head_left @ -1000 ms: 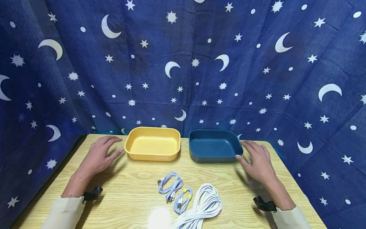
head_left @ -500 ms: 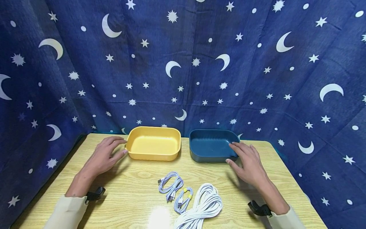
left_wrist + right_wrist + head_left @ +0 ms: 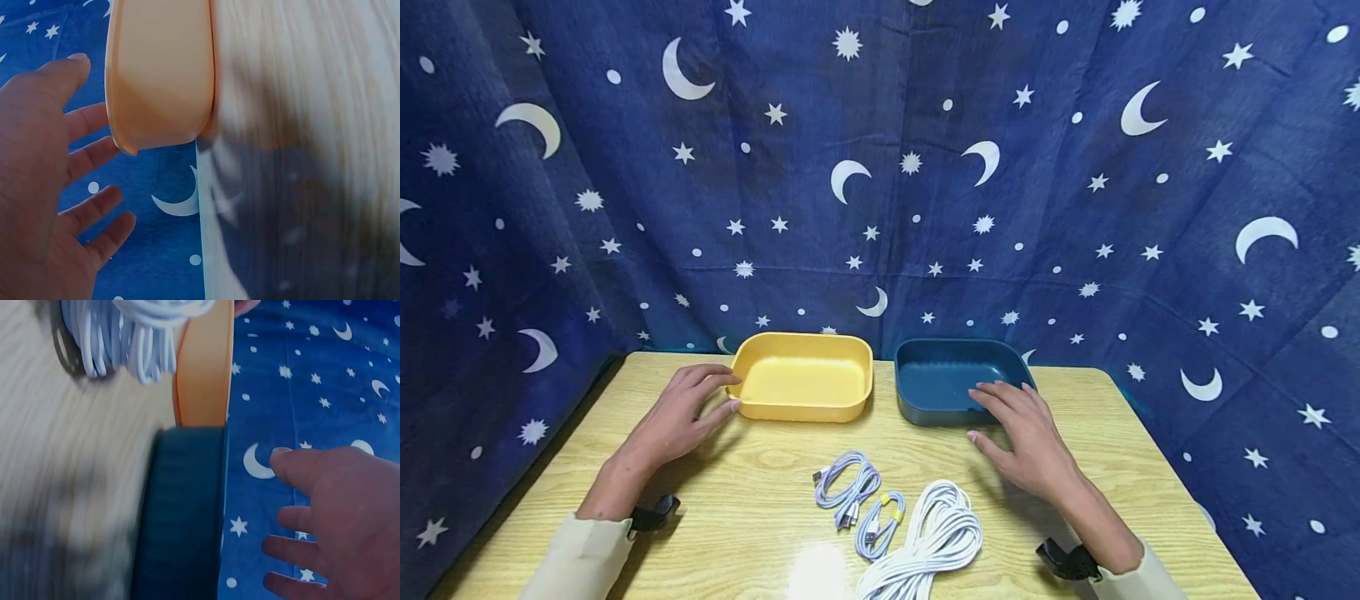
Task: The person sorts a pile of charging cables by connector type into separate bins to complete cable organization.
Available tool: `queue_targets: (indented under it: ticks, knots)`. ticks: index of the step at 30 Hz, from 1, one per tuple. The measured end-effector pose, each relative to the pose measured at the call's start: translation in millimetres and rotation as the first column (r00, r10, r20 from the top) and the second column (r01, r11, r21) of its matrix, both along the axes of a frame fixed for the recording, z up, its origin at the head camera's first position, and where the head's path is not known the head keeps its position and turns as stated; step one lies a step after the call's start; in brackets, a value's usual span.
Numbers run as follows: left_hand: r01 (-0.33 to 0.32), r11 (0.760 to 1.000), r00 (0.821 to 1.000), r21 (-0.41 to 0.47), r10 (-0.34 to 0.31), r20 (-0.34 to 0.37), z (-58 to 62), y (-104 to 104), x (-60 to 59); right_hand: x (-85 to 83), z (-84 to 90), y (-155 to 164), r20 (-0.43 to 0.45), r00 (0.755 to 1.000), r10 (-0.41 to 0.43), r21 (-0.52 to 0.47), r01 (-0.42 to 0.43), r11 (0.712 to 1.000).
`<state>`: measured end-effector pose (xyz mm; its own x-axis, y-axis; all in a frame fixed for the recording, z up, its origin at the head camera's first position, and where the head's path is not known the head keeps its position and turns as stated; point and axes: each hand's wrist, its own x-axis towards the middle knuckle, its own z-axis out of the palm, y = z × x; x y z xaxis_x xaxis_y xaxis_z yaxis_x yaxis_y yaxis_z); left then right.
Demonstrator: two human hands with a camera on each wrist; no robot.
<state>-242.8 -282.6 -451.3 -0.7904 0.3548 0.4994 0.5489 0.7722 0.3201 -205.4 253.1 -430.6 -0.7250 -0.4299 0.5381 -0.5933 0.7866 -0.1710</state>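
My left hand [image 3: 718, 393] lies open beside the left end of a yellow tray [image 3: 805, 410], fingertips right at its wall. The left wrist view shows the left hand [image 3: 50, 175] spread, with a narrow gap to the yellow tray [image 3: 159, 69]. My right hand [image 3: 1000, 414] hovers open, fingers spread, over the front right corner of a dark blue tray [image 3: 925, 371]. In the right wrist view the right hand [image 3: 337, 506] holds nothing and stays apart from the blue tray [image 3: 181, 512]. Both trays are empty.
Two small bundled lilac cables [image 3: 847, 485] [image 3: 880, 517] and a large coil of white cable [image 3: 936, 537] lie on the wooden table [image 3: 760, 458] near its front edge. A blue star-and-moon curtain [image 3: 880, 167] closes the back and sides.
The right hand has moved left, from beside the blue tray to over its front right corner. The left hand has crept right to the yellow tray's end.
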Motion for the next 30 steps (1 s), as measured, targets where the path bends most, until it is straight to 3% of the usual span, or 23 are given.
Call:
queue_targets:
  ticks: [11, 30]
  knots:
    - [0.037, 0.999, 0.999, -0.018, -0.037, 0.017, -6.2, 3, -6.1, 4.4, -4.9, -17, 0.050, 0.994, 0.094, 0.004, -0.094, 0.996]
    - [0.024, 1.000, 0.991, -0.017, -0.021, 0.135, -8.5, 3, -6.2, 23.3, 1.9, -40, 0.150, 0.964, 0.221, 0.074, -0.234, 0.969]
